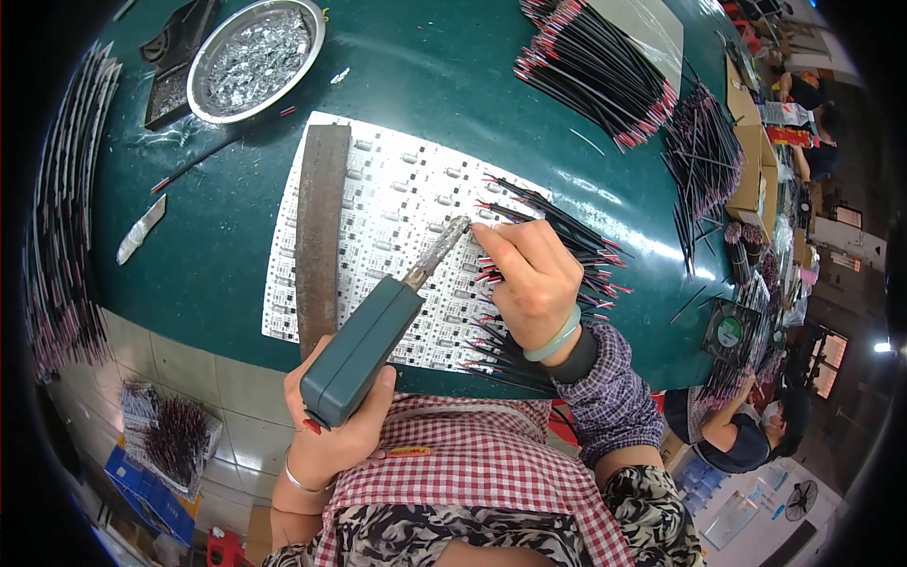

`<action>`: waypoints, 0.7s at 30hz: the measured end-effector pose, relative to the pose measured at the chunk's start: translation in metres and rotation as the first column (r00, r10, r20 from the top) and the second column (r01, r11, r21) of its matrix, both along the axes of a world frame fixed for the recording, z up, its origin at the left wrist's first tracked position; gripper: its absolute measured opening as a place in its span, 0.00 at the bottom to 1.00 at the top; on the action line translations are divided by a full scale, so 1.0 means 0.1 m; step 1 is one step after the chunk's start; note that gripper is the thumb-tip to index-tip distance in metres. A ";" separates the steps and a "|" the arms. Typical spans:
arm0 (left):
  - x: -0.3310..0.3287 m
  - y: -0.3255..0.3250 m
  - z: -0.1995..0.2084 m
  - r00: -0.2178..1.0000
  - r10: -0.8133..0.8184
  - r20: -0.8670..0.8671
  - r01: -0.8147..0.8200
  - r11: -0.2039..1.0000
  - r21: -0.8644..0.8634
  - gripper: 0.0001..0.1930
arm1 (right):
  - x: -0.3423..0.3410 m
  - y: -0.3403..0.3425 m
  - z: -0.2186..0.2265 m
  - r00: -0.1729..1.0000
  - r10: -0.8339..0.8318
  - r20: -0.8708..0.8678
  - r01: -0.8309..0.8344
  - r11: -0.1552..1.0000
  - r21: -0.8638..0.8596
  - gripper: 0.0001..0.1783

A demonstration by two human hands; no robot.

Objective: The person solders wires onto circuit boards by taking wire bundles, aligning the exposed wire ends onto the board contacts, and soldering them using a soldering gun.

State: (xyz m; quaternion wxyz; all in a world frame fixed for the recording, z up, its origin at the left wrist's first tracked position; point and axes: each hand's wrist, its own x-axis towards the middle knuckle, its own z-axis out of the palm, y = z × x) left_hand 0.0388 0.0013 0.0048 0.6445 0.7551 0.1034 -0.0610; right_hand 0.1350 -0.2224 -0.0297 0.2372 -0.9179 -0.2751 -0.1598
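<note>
My left hand [333, 446] is wrapped round a green soldering gun [363, 348], whose silver, crusted tip points up and to the right. That tip rests at or just above a white panel of small circuit boards [395, 203]. Right beside the tip, my right hand [537, 279] has thumb and forefinger pinched together, apparently on a thin wire mostly hidden by the fingers. Short black wires with red ends [586, 227] lie along the panel's right side, some under my right hand. A rusty flat metal bar [323, 222] lies across the panel's left part.
A metal bowl of solder scraps [196, 85] stands at the far left, beside a black tray [168, 99]. Bundles of black wires [595, 71] lie at the far right. A small black fan [732, 331] stands at the right edge, and a co-worker [737, 430] sits beyond.
</note>
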 end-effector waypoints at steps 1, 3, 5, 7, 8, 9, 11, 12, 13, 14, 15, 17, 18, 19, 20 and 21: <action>-0.02 0.00 -0.03 1.000 0.000 0.000 0.000 1.000 0.001 0.06 | -0.01 0.00 0.01 1.000 -0.007 -0.031 0.007 1.000 0.006 0.25; -0.07 0.02 -0.10 0.997 0.004 0.083 -0.006 1.000 0.019 0.06 | -0.02 0.01 0.02 0.998 -0.012 -0.062 0.013 1.000 0.012 0.29; -0.08 0.03 -0.10 0.997 0.001 0.077 -0.003 1.000 0.029 0.06 | -0.02 0.00 0.02 0.998 -0.023 -0.064 0.023 1.000 0.002 0.28; -0.08 0.03 -0.10 0.998 -0.001 0.069 -0.001 0.999 0.038 0.06 | -0.01 0.00 0.02 0.998 -0.020 -0.067 0.021 1.000 0.009 0.28; -0.08 0.04 -0.10 0.998 -0.007 0.064 0.005 0.999 0.036 0.06 | -0.01 0.00 0.01 0.997 -0.018 -0.071 0.019 1.000 0.017 0.28; -0.08 0.04 -0.10 0.998 -0.013 0.059 0.011 0.999 0.035 0.07 | -0.01 0.00 0.01 0.997 -0.017 -0.071 0.019 1.000 0.018 0.28; -0.05 0.02 -0.05 0.999 -0.010 0.047 0.009 1.000 0.023 0.07 | -0.01 0.00 0.01 0.998 -0.013 -0.067 0.015 1.000 0.024 0.27; -0.04 0.02 -0.03 0.999 -0.008 0.036 0.007 1.000 0.011 0.07 | -0.01 0.00 0.00 0.998 -0.013 -0.067 0.014 1.000 0.024 0.27; -0.04 0.02 -0.03 0.999 -0.008 0.035 0.007 1.000 0.011 0.07 | -0.01 -0.01 -0.01 0.998 -0.013 -0.063 0.015 1.000 0.025 0.27; -0.04 0.02 -0.02 1.000 -0.013 0.022 0.013 1.000 0.006 0.07 | -0.01 -0.01 -0.01 0.998 -0.013 -0.059 0.015 1.000 0.027 0.27; -0.04 0.02 -0.02 1.000 -0.018 0.009 0.018 1.000 0.001 0.07 | -0.01 -0.01 -0.01 0.998 -0.013 -0.059 0.015 1.000 0.027 0.27; -0.04 0.03 -0.03 1.000 -0.024 0.012 0.024 1.000 0.005 0.07 | -0.01 -0.01 -0.01 0.998 -0.009 -0.054 0.010 1.000 0.021 0.28; -0.05 0.04 -0.04 0.999 -0.029 0.014 0.029 1.000 0.010 0.07 | -0.01 -0.01 -0.01 0.998 -0.009 -0.054 0.010 1.000 0.021 0.28; -0.05 0.04 -0.03 0.999 -0.029 0.014 0.029 1.000 0.010 0.07 | 0.00 -0.01 0.00 0.998 -0.008 -0.055 0.009 1.000 0.022 0.28; -0.04 0.04 -0.03 0.999 -0.034 0.029 0.033 0.999 0.021 0.07 | 0.00 -0.01 0.00 0.998 -0.006 -0.056 0.008 1.000 0.023 0.28; -0.04 0.04 -0.02 0.998 -0.039 0.043 0.038 0.999 0.031 0.07 | 0.00 -0.01 0.01 0.998 -0.006 -0.056 0.007 1.000 0.023 0.28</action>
